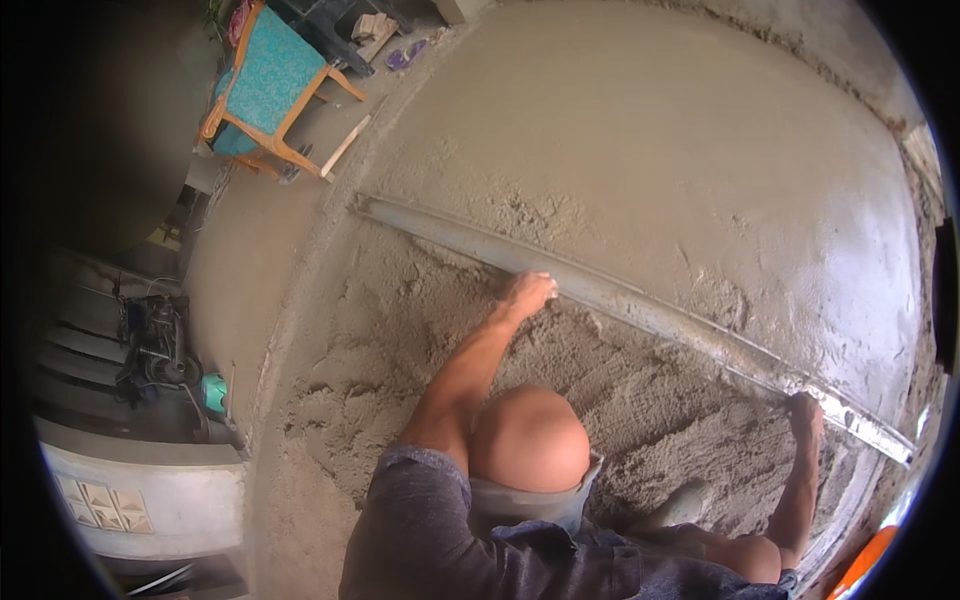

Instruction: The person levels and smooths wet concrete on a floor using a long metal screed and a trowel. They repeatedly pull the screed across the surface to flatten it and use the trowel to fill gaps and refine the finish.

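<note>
A long grey metal screed bar [640, 306] lies aslant across wet mortar, from the far left down to the near right. My left hand [530, 293] is closed on its near edge, around the middle. Toward the right end, my right hand [805, 410] grips the same edge, its fingers partly hidden. Beyond the bar the mortar [680, 140] is smooth and shiny, with a few rough patches close to the bar. On my side the loose mortar [640, 390] is lumpy and uneven. My bare knee [530, 440] rises between my arms.
A turquoise chair with a wooden frame [275, 75] stands at the upper left, with purple sandals [405, 55] nearby. At the left are a motorcycle [160, 345] and a green container [214, 392]. A wall [860, 50] bounds the far right; something orange [865, 562] lies lower right.
</note>
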Demonstrator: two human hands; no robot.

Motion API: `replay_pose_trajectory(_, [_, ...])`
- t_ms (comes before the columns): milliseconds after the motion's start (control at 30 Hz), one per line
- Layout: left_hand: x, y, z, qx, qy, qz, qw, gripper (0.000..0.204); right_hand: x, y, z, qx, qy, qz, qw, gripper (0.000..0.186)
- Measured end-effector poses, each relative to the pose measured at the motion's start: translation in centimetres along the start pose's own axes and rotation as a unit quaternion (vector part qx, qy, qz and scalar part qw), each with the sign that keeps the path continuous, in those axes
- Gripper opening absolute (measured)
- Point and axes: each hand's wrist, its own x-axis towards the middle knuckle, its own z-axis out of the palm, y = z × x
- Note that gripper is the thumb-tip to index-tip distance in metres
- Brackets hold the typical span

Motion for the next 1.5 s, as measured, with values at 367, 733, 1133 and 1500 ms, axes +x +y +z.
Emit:
replay_pose_trajectory(367, [-1.3,-0.7,-0.4,0.005,0.049,0.008,0.999,0.017,-0.6,-1.8,1.0,-0.026,0.005,0.02,0.999,0.014])
replay_pose_trajectory(733, [-3.2,-2.4,-1.9,0.038,0.012,0.036,0.999,0.019,-0.7,-3.6,1.6,-0.032,-0.085,0.101,0.991,0.021])
replay_pose_trajectory(1133, [-3.0,0.3,-5.3,0.005,-0.075,0.007,0.997,0.024,-3.7,-4.7,2.3,-0.084,-0.117,0.137,0.98,0.015])
replay_pose_trajectory(1500, [-5.7,1.4,-4.3,0.001,-0.025,0.066,0.997,0.023,-5.5,-4.5,0.4,-0.056,-0.093,0.09,0.99,0.012])
